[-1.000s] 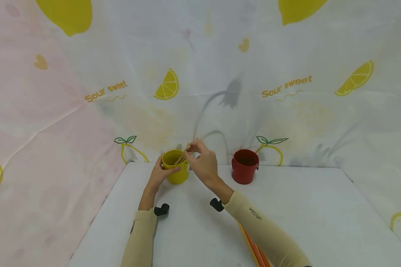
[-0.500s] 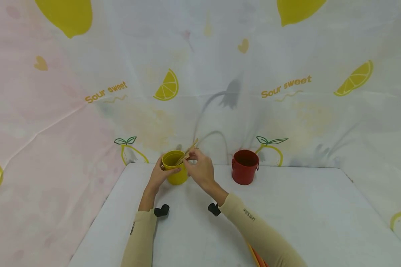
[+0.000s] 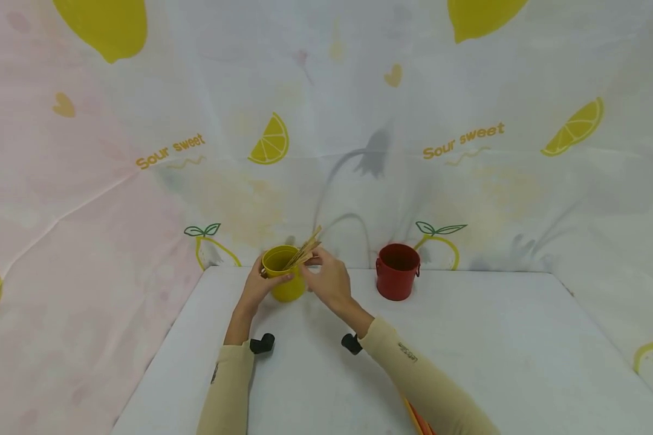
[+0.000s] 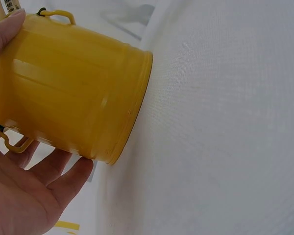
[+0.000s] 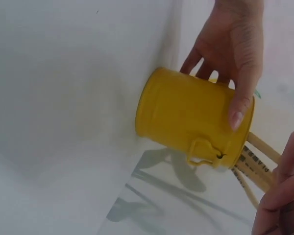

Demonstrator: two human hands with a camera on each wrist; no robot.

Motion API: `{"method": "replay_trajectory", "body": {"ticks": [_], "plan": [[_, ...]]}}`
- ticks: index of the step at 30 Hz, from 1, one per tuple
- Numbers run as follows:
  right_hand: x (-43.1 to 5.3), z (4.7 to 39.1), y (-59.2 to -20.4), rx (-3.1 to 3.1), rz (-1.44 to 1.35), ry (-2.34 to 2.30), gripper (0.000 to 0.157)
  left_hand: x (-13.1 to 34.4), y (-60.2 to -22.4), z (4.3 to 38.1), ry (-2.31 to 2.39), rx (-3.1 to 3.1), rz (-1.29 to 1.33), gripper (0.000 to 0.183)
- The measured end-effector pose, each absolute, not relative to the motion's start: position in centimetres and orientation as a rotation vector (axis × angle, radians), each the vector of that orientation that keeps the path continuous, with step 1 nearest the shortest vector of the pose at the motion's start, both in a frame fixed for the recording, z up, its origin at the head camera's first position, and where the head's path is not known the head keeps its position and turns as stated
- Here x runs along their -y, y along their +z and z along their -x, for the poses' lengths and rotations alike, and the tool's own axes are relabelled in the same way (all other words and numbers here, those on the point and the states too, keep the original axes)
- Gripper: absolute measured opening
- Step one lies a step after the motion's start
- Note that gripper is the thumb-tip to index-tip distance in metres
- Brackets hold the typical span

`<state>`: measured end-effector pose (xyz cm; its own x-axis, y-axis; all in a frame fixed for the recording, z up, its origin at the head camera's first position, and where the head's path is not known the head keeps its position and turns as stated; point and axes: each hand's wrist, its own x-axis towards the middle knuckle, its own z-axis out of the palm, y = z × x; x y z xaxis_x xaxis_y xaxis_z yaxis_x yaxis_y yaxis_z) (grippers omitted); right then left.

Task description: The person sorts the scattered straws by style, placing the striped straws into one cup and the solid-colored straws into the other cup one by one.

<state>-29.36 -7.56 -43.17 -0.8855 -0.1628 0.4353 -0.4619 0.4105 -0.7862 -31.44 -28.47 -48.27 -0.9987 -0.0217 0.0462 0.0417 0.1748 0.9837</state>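
Observation:
My left hand (image 3: 254, 290) grips a small yellow metal bucket (image 3: 287, 292) from its left side, thumb near the rim and fingers round the wall. The bucket stands upright on the white table. Several thin wooden sticks (image 3: 309, 245) lean out over its right rim; black print shows on one wooden stick (image 5: 255, 169) in the right wrist view. With curled fingers, my right hand (image 3: 329, 279) pinches the sticks just above the rim. Its fingertips are partly hidden. In the left wrist view, the bucket (image 4: 71, 88) has small yellow handles at its sides.
A red bucket (image 3: 398, 275) stands right of the yellow one at the back of the table (image 3: 495, 338). Orange and yellow long thin things (image 3: 418, 418) lie partly under the right forearm. A lemon-print cloth (image 3: 354, 90) hangs behind.
My right hand has come down and slightly left, closer to the bucket's rim. The sticks show more above the fingers and spread apart. The left hand and bucket stay put.

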Motion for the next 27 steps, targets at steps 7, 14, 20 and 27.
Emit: {"method": "replay_trajectory", "body": {"ticks": [7,14,20,27], "plan": [[6.0,29.2,-43.7,2.431,-0.488,1.482,0.029,28.2,-47.2,30.5,-1.978,2.382,0.021,0.091],[4.1,28.6,-43.7,2.466,-0.502,1.460,0.028,28.2,-47.1,30.5,-1.984,2.395,0.011,0.092],[2.1,27.8,-44.0,2.505,-0.493,1.427,0.030,28.4,-47.4,30.8,-2.003,2.393,0.018,0.095],[-0.8,26.1,-44.2,2.558,-0.530,1.352,0.027,28.9,-49.8,32.2,-1.999,2.364,0.001,0.098]]}}
